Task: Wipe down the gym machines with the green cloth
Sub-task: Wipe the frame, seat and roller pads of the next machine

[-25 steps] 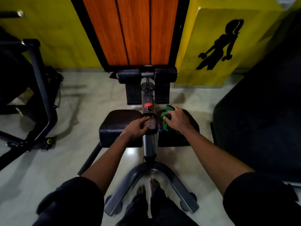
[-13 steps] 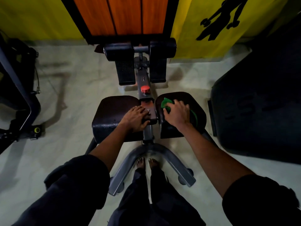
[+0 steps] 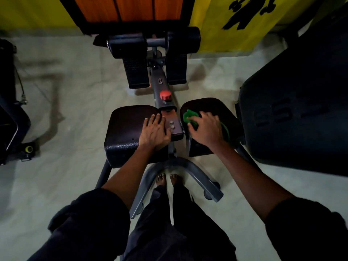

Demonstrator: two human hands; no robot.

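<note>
A gym machine stands in front of me with two dark pads, a left pad [image 3: 125, 127] and a right pad [image 3: 216, 107], on a grey frame [image 3: 180, 163]. The green cloth [image 3: 189, 116] lies bunched on the right pad, and my right hand [image 3: 207, 129] presses down on it with fingers curled over it. My left hand [image 3: 155, 131] rests flat with straight fingers on the inner edge of the left pad, beside the metal plate [image 3: 172, 125] between the pads. A red knob [image 3: 165, 95] sits on the centre beam beyond.
Two black roller pads [image 3: 128, 45] and footplates [image 3: 136, 74] stand at the machine's far end by an orange door. A large black padded bench [image 3: 297, 110] fills the right side. Another machine's black frame [image 3: 9, 117] is at the left. My bare feet [image 3: 170, 179] stand between the base legs.
The view has tilted further down and closer over the machine. My left hand has flattened onto the left pad. My right hand stays on the cloth on the right pad.
</note>
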